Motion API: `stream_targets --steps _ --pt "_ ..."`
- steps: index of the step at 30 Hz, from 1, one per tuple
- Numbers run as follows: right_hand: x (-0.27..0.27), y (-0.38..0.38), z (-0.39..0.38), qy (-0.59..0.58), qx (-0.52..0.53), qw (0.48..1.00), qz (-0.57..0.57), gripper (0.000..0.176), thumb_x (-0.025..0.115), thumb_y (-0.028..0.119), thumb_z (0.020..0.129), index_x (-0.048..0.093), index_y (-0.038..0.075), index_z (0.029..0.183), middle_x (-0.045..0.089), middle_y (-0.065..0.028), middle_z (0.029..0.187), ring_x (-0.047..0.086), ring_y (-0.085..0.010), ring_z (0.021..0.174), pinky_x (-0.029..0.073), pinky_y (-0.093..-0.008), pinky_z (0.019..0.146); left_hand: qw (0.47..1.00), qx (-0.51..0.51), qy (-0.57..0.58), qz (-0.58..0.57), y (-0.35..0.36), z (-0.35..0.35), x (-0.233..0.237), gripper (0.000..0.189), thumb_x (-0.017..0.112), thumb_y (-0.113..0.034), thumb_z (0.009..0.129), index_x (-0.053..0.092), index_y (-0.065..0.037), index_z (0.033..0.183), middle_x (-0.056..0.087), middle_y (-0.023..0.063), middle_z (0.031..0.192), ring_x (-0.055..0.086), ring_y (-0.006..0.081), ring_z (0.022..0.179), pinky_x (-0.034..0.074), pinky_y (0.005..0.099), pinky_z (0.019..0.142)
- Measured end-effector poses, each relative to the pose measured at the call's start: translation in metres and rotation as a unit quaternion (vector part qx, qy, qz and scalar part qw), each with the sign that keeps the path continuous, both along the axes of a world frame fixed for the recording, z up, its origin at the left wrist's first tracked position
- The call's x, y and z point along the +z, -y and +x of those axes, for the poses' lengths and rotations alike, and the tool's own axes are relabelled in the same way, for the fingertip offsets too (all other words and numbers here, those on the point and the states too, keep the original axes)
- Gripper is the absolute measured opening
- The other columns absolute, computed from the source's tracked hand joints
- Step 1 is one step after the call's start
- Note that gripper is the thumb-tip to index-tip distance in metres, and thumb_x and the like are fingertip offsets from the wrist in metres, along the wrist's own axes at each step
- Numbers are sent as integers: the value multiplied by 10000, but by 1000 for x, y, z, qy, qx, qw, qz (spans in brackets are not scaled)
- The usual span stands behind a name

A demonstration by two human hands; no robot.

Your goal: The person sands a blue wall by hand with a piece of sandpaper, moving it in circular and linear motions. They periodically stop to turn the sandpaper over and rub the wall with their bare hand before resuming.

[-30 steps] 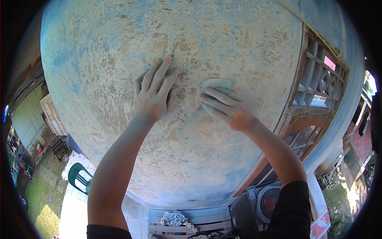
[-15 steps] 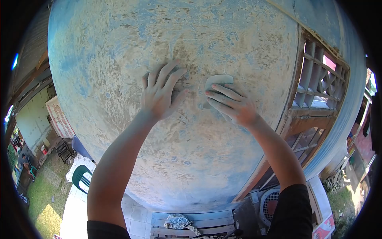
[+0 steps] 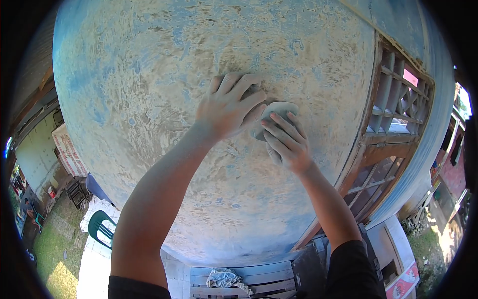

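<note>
Wall point(image 3: 164, 65): a broad surface of worn blue paint, scuffed to tan over most of it; it fills the view, and both hands are on it.
Window frame point(image 3: 398, 99): brown wooden lattice at the right edge of the wall, well apart from the hands.
Left hand point(image 3: 226, 107): flat against the wall, palm down, fingers stretched out close together and holding nothing. Its fingertips come just beside the sanding pad.
Right hand point(image 3: 286, 144): its fingers lie straight and side by side across the pad, pressing it to the wall. The thumb is hidden.
Sanding pad point(image 3: 281, 107): pale grey and rounded, held against the wall under the right fingertips near the middle of the view, between the two hands. No brand or print shows on it.
Green chair point(image 3: 99, 226): plastic, on the ground far below at the left.
Sign point(image 3: 67, 149): a white board with red lettering at the left edge, too small to read.
Crumpled cloth point(image 3: 224, 278): on blue planks at the bottom.
</note>
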State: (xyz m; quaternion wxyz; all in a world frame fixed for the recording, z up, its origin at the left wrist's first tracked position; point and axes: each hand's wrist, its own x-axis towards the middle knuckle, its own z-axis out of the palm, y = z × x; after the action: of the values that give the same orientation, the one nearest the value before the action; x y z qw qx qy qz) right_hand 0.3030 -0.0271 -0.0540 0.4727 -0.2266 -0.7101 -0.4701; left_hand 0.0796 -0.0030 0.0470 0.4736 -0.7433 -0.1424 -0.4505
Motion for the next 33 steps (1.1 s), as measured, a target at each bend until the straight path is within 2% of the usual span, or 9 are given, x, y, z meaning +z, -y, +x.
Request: stream_targets --steps 2,5,12,14,18,20,26,30,33 --pt "0 -1 3 64 24 997 -40 145 754 177 928 759 127 1064 720 -3 1411 598 -210 1426 424 -527 1252 1000 1 2 -18 2 -1 1 168 780 -408 927 717 -264 988 612 -30 1343 568 259 1191 433 467 947" --pt "2 0 5 75 29 996 -48 142 756 184 929 759 129 1059 723 -4 1404 598 -208 1424 409 -521 1267 1000 -21 -18 7 1 -3 1 202 785 -431 920 710 -253 982 619 -24 1315 570 257 1187 436 463 928" --pt "-5 5 -1 67 0 997 -35 123 744 178 947 755 127 1058 718 -7 1405 609 -196 1409 416 -554 1253 998 -16 -58 33 -5 -5 -5 180 820 -308 868 699 -215 965 629 -38 1264 594 218 1126 451 438 893" --pt "-14 8 -9 1 -49 999 -10 173 721 156 969 759 114 1132 722 -14 1393 615 -186 1399 426 -571 1228 998 -22 -57 33 -6 -4 -5 167 818 -263 864 699 -197 961 631 -42 1258 597 207 1112 454 427 882" --pt "-16 4 -25 -53 -46 998 6 276 728 170 969 759 134 1240 684 -29 1416 605 -216 1397 421 -606 1203 998 -27 -16 61 -7 -6 -7 140 779 -177 861 687 -133 957 645 -21 1204 605 212 1067 458 414 850" --pt "-18 4 -36 -79 -66 995 4 363 772 261 952 758 207 1310 628 -35 1396 611 -249 1337 403 -634 1189 998 -31 -8 59 -6 -7 -7 138 769 -157 855 683 -118 956 650 -12 1187 607 219 1053 458 417 844" --pt "-16 -11 -39 -108 -88 989 51 424 817 419 902 770 317 1311 573 -18 1335 559 -271 1204 437 -581 1058 999 -33 6 41 -3 -6 -4 145 767 -160 843 668 -112 937 647 13 1146 613 231 1018 457 418 832" --pt "-28 -7 -43 -124 -107 986 37 361 832 349 897 810 269 1249 561 -55 1370 507 -311 1217 410 -548 1047 998 -43 14 44 -3 -7 -4 132 758 -159 854 663 -110 931 644 18 1135 612 240 1002 457 419 832" --pt "-27 -6 -43 -144 -114 982 33 453 828 392 885 769 324 1329 569 -24 1407 551 -297 1250 452 -546 1033 998 -43 24 36 -3 -6 -3 125 756 -162 874 665 -108 941 639 22 1135 609 250 993 454 423 839"
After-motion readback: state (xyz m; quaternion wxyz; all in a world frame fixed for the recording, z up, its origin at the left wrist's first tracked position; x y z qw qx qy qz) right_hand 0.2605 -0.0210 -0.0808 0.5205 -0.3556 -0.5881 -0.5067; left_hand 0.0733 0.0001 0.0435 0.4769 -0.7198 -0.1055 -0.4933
